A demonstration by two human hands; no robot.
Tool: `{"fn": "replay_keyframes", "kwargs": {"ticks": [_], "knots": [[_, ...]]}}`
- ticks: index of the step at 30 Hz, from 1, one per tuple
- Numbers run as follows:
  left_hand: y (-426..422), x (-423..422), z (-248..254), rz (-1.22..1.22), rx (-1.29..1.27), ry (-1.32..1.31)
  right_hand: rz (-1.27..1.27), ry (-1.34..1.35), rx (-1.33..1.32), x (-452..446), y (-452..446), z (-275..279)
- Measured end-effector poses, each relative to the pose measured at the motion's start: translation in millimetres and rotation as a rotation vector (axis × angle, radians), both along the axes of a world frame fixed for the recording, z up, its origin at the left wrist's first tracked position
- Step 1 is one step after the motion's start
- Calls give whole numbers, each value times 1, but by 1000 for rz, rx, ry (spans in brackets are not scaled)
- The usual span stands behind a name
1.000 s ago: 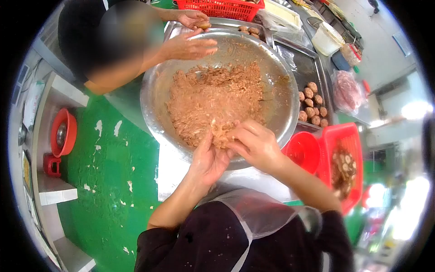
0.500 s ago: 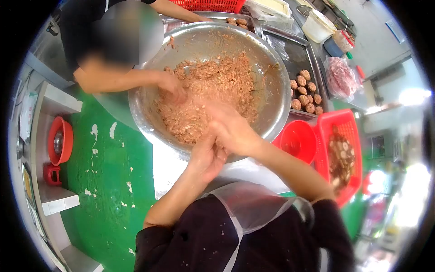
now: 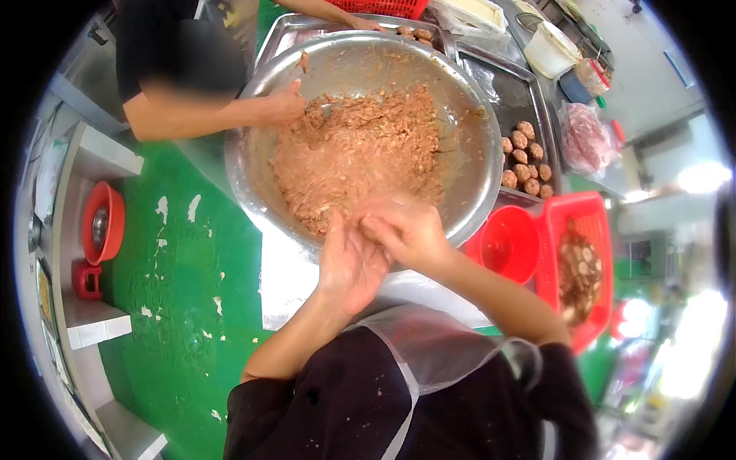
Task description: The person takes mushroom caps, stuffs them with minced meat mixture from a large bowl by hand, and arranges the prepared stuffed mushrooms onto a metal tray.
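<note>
My left hand (image 3: 351,264) is palm up at the near rim of a large steel bowl (image 3: 471,165), its fingers stretched out. Against it, my right hand (image 3: 410,230) curls its fingers around a brownish meatball (image 3: 374,228), partly hidden by the fingers. Minced meat mixture (image 3: 360,153) fills the middle of the bowl, just beyond both hands. A co-worker's hand (image 3: 285,103) is over the bowl's left side, near the edge of the mixture. Their other hand (image 3: 364,24) reaches to a tray behind the bowl.
Several formed meatballs (image 3: 525,157) lie on a steel tray (image 3: 487,73) to the right. Near my right arm stand a red bowl (image 3: 510,241) and a red basket (image 3: 548,268) holding sliced brown pieces (image 3: 580,268). A bag of pinkish meat (image 3: 586,138) sits farther right.
My left palm has opened out flatter, and my right fingers have curled around the meatball. The co-worker's hand has lifted from the mixture and drawn back toward the bowl's left rim.
</note>
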State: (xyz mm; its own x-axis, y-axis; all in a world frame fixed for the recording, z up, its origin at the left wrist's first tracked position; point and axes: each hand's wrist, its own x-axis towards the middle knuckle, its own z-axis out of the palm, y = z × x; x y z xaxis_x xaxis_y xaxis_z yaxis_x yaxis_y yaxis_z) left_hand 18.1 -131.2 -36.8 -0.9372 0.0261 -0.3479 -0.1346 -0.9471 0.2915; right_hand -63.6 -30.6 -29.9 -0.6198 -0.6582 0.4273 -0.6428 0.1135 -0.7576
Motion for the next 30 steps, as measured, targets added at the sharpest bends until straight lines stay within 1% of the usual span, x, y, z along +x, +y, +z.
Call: {"fn": "replay_keyframes", "kwargs": {"ticks": [1,4,7,10,13,16,19,22,25,28,30], "knots": [[0,0,3,1,6,16,5,-114,-8,0,0,2],[-1,1,6,5,18,41,45,175,-74,-1,-2,2],[-2,2,2,13,0,34,66,195,-46,0,-2,-1],[-1,2,13,32,-46,61,-70,-152,-156,7,2,28],[-3,-2,15,14,-86,73,-97,-201,-184,-1,4,19],[-1,2,8,-13,-78,66,92,354,85,-5,9,12],[-2,3,3,-28,-17,59,11,94,-23,-8,13,12],[-4,3,4,-24,-21,76,69,317,33,-3,10,15],[-2,2,-1,-71,-54,53,19,205,120,-1,7,8],[0,3,8,-68,-19,58,-18,-133,-70,4,6,21],[-2,4,8,-70,-7,96,10,257,48,0,1,21]]}}
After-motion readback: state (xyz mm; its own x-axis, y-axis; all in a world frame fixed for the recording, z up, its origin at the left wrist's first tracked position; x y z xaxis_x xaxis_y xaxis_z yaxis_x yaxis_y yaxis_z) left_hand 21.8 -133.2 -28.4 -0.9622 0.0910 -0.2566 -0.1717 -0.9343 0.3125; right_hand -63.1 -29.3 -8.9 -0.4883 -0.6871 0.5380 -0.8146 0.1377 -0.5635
